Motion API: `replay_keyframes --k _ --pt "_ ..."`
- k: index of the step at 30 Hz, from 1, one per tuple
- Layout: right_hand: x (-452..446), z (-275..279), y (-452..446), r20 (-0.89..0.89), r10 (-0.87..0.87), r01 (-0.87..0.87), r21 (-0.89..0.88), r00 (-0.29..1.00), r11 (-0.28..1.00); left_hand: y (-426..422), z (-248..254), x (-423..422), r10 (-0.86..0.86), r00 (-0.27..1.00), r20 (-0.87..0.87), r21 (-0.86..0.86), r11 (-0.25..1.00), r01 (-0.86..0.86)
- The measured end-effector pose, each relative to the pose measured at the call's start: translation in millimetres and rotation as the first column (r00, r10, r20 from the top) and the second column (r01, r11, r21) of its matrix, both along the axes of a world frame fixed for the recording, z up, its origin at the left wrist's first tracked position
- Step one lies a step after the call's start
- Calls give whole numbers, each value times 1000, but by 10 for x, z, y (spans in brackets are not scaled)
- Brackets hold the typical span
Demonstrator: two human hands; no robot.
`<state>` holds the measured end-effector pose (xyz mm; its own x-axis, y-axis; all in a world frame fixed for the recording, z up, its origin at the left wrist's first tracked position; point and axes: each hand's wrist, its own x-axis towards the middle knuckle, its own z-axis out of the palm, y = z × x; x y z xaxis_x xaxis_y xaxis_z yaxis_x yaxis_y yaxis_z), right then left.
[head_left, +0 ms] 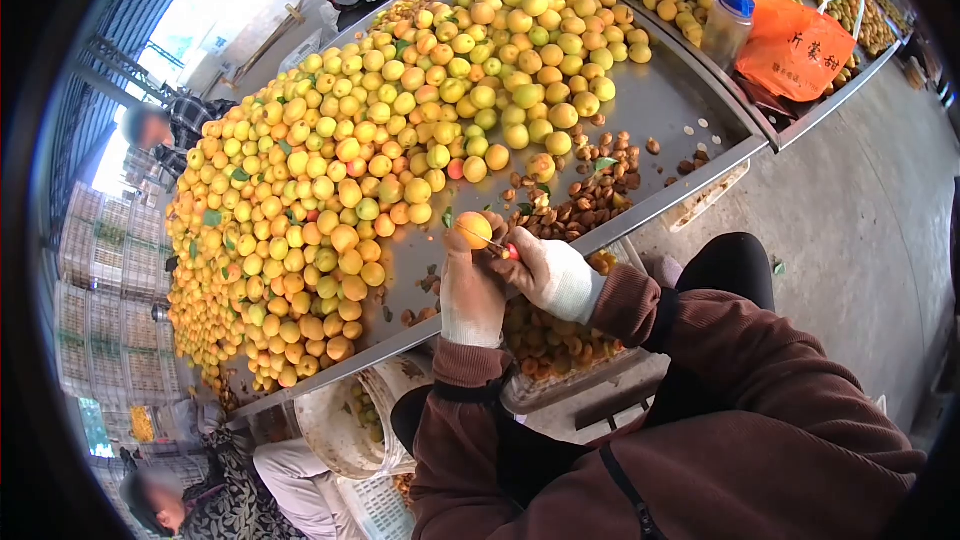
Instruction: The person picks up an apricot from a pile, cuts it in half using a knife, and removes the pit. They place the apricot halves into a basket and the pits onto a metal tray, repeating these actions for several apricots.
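My left hand [472,290], in a whitish work glove, is closed around a yellow-orange apricot [474,231] just above the metal table's near edge. A small knife [510,252] with a red and yellow handle sits in the grip of my right hand [552,275], also gloved. Its thin blade meets the side of the apricot; how deep it goes I cannot tell. Beyond my hands, brown fruit pits [572,215] lie heaped on the metal table [650,100], beside a large pile of whole apricots [340,180].
Under the table edge is a crate of halved fruit [550,340], with a white bucket [335,420] to its left. A blue-lidded jar [727,28] and an orange bag [795,45] stand at the back right. Other people sit around the table at left and far side.
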<state>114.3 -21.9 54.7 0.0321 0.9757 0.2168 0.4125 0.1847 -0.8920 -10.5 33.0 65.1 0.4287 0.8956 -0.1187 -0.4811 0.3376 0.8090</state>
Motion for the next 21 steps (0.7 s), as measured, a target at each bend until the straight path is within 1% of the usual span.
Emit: replay_keyframes --k 2,3,4,5,6,7,8,9,10,11,12,13,14,16,17,18,19,20,21 --pt "6 -109 31 14 3 -4 16 1000 1000 -37 51 -9 -25 1000 16 -22 999 26" --pt "3 -162 63 60 1 -1 1 998 1000 -62 75 -13 -54 998 28 -46 997 55" --pt "2 -198 85 107 1 0 -11 994 1000 -63 44 -18 -53 998 29 -43 998 54" --pt "-7 -224 81 107 5 -4 -6 994 1000 -48 -14 -32 -49 999 -2 4 999 49" --pt "-26 -219 66 27 10 -10 0 1000 1000 -44 4 -39 -42 998 -35 53 998 44" --pt "-40 -199 69 -52 19 -19 10 998 1000 -32 43 -52 -33 999 -35 64 997 35" --pt "-44 -168 64 -52 31 -30 20 998 999 -27 95 -64 -50 993 -103 12 999 52" --pt "-40 -116 42 -99 23 -26 -20 995 999 -31 141 -75 -69 983 -169 -42 997 62" --pt "-42 -84 40 -144 19 -27 -57 989 998 -21 122 -75 -50 984 -169 -28 999 46" --pt "-80 -149 55 -200 -5 8 14 980 1000 -5 67 -58 -27 997 -76 -65 998 22" --pt "-70 -116 50 -150 -3 0 -19 989 1000 -8 33 -52 5 1000 17 -101 995 -3" --pt "-61 -75 38 -120 6 -8 -18 993 1000 -6 50 -49 14 1000 7 -100 995 -13" --pt "-44 -19 52 -88 14 -14 -4 996 1000 5 -13 -76 51 996 -73 36 998 -49" --pt "-34 84 7 -78 -43 49 79 996 996 47 23 -126 -17 974 224 -121 992 45" --pt "-14 205 -16 -73 -110 109 -17 991 994 49 38 -134 -13 973 231 -98 995 37" --pt "36 255 0 -84 -136 125 -116 987 985 44 63 -125 -41 991 124 -124 991 57" --pt "83 291 18 -82 -139 135 -52 987 989 14 53 -108 -74 997 16 -156 985 75" --pt "117 310 28 -85 -141 143 9 986 990 -17 -231 -136 -72 997 19 -145 987 74" --pt "165 307 36 -40 -88 89 29 995 996 43 -684 -176 0 969 -247 212 976 54"
